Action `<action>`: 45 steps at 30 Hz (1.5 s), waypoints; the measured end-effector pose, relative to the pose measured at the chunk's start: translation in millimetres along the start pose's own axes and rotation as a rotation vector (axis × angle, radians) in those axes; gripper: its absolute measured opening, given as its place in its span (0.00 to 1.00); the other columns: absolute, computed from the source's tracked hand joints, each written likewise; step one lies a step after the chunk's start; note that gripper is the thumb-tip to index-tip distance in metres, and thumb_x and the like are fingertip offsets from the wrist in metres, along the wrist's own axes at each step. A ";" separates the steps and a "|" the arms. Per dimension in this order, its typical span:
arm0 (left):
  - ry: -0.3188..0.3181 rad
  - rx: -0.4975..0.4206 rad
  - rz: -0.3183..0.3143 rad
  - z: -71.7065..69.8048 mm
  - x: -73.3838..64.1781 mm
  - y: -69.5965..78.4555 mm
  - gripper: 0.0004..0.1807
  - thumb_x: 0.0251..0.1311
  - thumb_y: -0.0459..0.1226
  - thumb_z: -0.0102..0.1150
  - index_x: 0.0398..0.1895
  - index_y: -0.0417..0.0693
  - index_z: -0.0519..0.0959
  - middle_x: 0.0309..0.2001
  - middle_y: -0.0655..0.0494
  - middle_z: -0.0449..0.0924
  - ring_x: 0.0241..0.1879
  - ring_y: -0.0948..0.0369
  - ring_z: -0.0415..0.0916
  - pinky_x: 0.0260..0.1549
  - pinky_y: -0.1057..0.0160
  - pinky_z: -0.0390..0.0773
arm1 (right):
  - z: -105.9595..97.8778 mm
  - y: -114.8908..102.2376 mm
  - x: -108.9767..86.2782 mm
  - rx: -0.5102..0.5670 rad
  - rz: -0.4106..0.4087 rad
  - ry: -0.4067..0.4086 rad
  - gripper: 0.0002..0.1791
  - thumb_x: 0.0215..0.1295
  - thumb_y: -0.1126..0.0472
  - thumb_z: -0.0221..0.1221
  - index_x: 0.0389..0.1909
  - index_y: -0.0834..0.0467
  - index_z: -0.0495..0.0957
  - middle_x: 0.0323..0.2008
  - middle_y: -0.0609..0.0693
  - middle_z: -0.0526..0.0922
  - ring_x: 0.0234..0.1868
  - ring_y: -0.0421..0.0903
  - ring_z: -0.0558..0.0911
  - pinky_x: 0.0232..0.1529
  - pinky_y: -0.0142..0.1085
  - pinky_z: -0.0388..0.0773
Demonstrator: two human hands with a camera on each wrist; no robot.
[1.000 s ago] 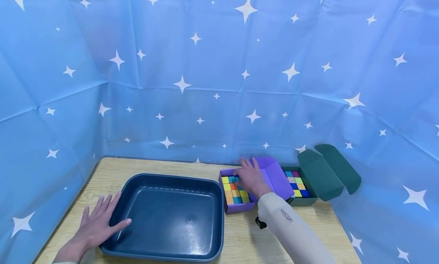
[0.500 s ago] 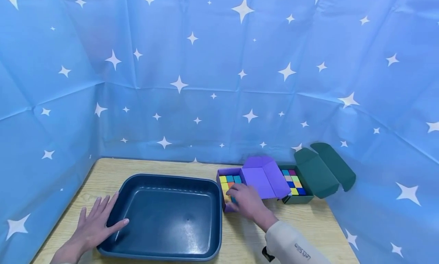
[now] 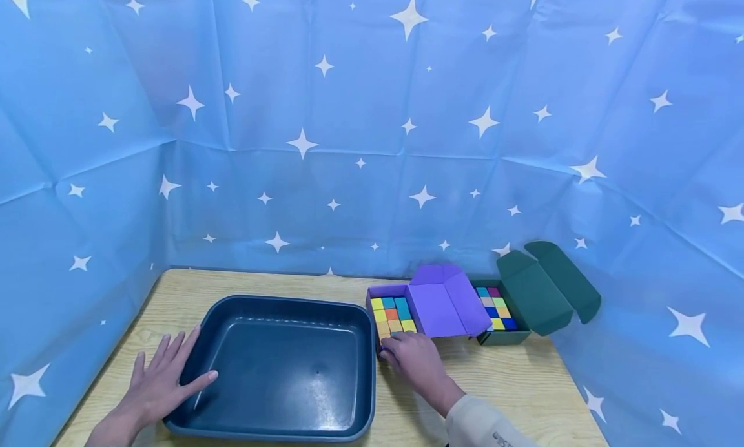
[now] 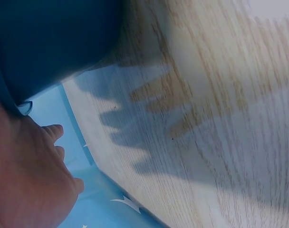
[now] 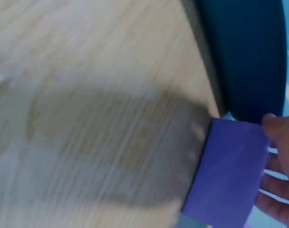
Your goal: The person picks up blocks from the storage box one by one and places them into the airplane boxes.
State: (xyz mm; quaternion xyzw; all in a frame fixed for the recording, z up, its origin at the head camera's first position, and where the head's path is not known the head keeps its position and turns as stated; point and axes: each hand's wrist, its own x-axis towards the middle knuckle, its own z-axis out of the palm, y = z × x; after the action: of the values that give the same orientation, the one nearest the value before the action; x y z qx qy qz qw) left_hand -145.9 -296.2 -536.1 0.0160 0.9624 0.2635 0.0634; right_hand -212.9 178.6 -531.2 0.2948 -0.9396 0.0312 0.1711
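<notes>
My left hand [image 3: 157,389] lies with spread fingers along the left rim of a dark blue tray [image 3: 279,369], its thumb reaching over the inside. In the left wrist view the back of that hand [image 4: 30,175] shows beside the tray wall. At the near end of an opened purple box [image 3: 388,291], my right hand [image 3: 418,366] bends over coloured cubes [image 3: 391,314] packed in rows. The right wrist view has its thumb at the top edge of the purple box wall [image 5: 225,171]; the other fingers reach behind that wall, their tips hidden.
The purple lid [image 3: 444,308] folds out to the right. Behind it stands a dark green box [image 3: 513,337] of coloured cubes, its lid [image 3: 540,295] leaning right. The wooden table [image 3: 197,280] ends at a blue star-patterned curtain [image 3: 349,111] at back and sides.
My right hand has come from the far part of the purple box to its near edge, baring the cubes at the back. The left hand stays on the tray rim.
</notes>
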 end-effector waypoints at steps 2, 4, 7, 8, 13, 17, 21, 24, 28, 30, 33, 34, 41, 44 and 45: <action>0.000 -0.001 0.001 0.1 0.2 0.3 0.55 0.59 0.64 0.53 0.79 0.60 0.33 0.73 0.23 0.43 0.73 0.28 0.29 0.58 0.22 0.19 | 3.1 -1.2 -0.4 -0.011 0.007 0.032 0.05 0.60 0.50 0.66 0.31 0.46 0.84 0.25 0.39 0.84 0.27 0.38 0.81 0.31 0.35 0.80; 0.000 -0.001 0.002 0.1 0.5 0.7 0.55 0.59 0.65 0.53 0.79 0.60 0.33 0.73 0.23 0.43 0.73 0.28 0.29 0.58 0.22 0.20 | 5.4 -2.2 -0.4 -0.013 0.023 0.048 0.05 0.61 0.50 0.65 0.30 0.45 0.84 0.24 0.38 0.84 0.25 0.38 0.80 0.29 0.35 0.79; -0.001 0.000 0.002 0.2 1.0 0.8 0.55 0.60 0.65 0.53 0.79 0.60 0.33 0.73 0.23 0.43 0.73 0.28 0.29 0.58 0.22 0.20 | 5.5 -3.8 0.0 -0.004 0.045 0.050 0.05 0.61 0.50 0.65 0.30 0.45 0.84 0.23 0.38 0.84 0.24 0.37 0.80 0.28 0.34 0.80; -0.001 0.000 0.003 0.2 1.2 0.9 0.55 0.59 0.65 0.53 0.79 0.60 0.33 0.73 0.23 0.43 0.73 0.28 0.29 0.58 0.22 0.19 | 5.3 -4.2 -0.1 -0.001 0.050 0.048 0.05 0.62 0.50 0.65 0.30 0.45 0.85 0.23 0.38 0.85 0.24 0.37 0.80 0.28 0.33 0.80; -0.002 0.000 0.001 0.2 1.8 1.1 0.55 0.59 0.65 0.54 0.79 0.59 0.33 0.73 0.23 0.42 0.73 0.28 0.29 0.58 0.22 0.19 | 4.2 -4.7 -1.0 0.007 0.056 0.046 0.05 0.61 0.51 0.66 0.29 0.45 0.85 0.23 0.38 0.84 0.23 0.37 0.79 0.26 0.32 0.78; -0.003 0.004 -0.001 0.6 2.2 1.0 0.55 0.59 0.65 0.53 0.79 0.59 0.33 0.73 0.23 0.42 0.73 0.28 0.28 0.58 0.22 0.20 | 3.0 -5.6 -3.9 0.018 0.060 0.006 0.05 0.61 0.50 0.66 0.30 0.45 0.86 0.24 0.37 0.84 0.23 0.36 0.78 0.27 0.32 0.78; -0.006 -0.001 -0.003 0.5 2.1 0.9 0.55 0.59 0.65 0.53 0.79 0.57 0.33 0.73 0.23 0.42 0.73 0.28 0.28 0.58 0.22 0.18 | -0.7 -8.2 -6.8 0.056 0.046 -0.074 0.05 0.62 0.50 0.65 0.31 0.45 0.86 0.23 0.37 0.83 0.23 0.34 0.76 0.26 0.29 0.76; -0.010 -0.007 -0.006 0.1 1.6 1.0 0.56 0.59 0.65 0.53 0.79 0.57 0.33 0.73 0.22 0.42 0.72 0.28 0.27 0.58 0.22 0.17 | -4.6 -10.7 -8.9 0.078 0.037 -0.128 0.05 0.62 0.50 0.64 0.32 0.45 0.85 0.23 0.37 0.83 0.23 0.33 0.76 0.24 0.27 0.74; -0.018 -0.011 -0.012 -0.7 1.2 1.3 0.56 0.59 0.65 0.53 0.79 0.57 0.33 0.73 0.22 0.41 0.72 0.28 0.27 0.58 0.22 0.17 | -10.5 -13.8 -12.4 0.096 0.050 -0.191 0.06 0.63 0.50 0.63 0.31 0.45 0.85 0.23 0.37 0.83 0.23 0.33 0.76 0.24 0.28 0.73; -0.021 -0.007 -0.015 -1.1 1.2 1.3 0.56 0.60 0.65 0.53 0.79 0.57 0.32 0.73 0.22 0.41 0.72 0.27 0.26 0.58 0.22 0.18 | -13.5 -15.2 -14.6 0.107 0.055 -0.223 0.06 0.63 0.50 0.63 0.31 0.46 0.85 0.23 0.37 0.83 0.23 0.34 0.76 0.23 0.28 0.74; -0.023 -0.005 -0.017 -1.8 1.0 1.4 0.56 0.60 0.65 0.53 0.79 0.58 0.32 0.73 0.22 0.41 0.72 0.27 0.26 0.57 0.22 0.18 | -17.9 -17.2 -18.8 0.128 0.060 -0.261 0.07 0.63 0.50 0.62 0.29 0.47 0.84 0.22 0.37 0.81 0.22 0.33 0.75 0.22 0.28 0.72; -0.024 -0.004 -0.017 -2.0 1.0 1.4 0.56 0.60 0.65 0.53 0.79 0.58 0.32 0.73 0.22 0.41 0.72 0.27 0.26 0.57 0.22 0.19 | -19.0 -17.8 -20.6 0.134 0.063 -0.270 0.07 0.63 0.51 0.61 0.28 0.47 0.84 0.21 0.37 0.80 0.22 0.33 0.73 0.21 0.28 0.71; -0.029 0.001 -0.018 -2.2 1.5 0.7 0.56 0.60 0.65 0.53 0.79 0.58 0.32 0.73 0.22 0.40 0.72 0.27 0.26 0.57 0.22 0.18 | -25.0 -20.4 -32.1 0.164 0.140 -0.316 0.08 0.61 0.50 0.60 0.27 0.48 0.81 0.17 0.36 0.72 0.19 0.32 0.66 0.17 0.27 0.61; -0.030 -0.001 -0.018 -1.3 2.1 0.3 0.56 0.60 0.65 0.52 0.79 0.58 0.32 0.73 0.22 0.40 0.72 0.28 0.25 0.57 0.22 0.17 | -27.2 -20.7 -34.1 0.162 0.173 -0.347 0.08 0.61 0.49 0.60 0.30 0.49 0.80 0.17 0.36 0.71 0.18 0.33 0.66 0.17 0.27 0.61; -0.031 -0.005 -0.018 -1.0 2.1 0.4 0.56 0.60 0.65 0.52 0.79 0.58 0.32 0.73 0.22 0.40 0.72 0.28 0.25 0.57 0.23 0.16 | -28.3 -20.7 -34.6 0.161 0.184 -0.360 0.08 0.61 0.49 0.60 0.30 0.49 0.80 0.17 0.37 0.71 0.18 0.33 0.66 0.17 0.27 0.61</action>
State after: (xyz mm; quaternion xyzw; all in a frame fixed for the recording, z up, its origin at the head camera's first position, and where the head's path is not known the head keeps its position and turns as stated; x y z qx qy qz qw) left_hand -148.2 -296.3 -535.4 0.0112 0.9608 0.2648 0.0807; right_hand -166.0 184.8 -517.3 0.2214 -0.9724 0.0684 -0.0270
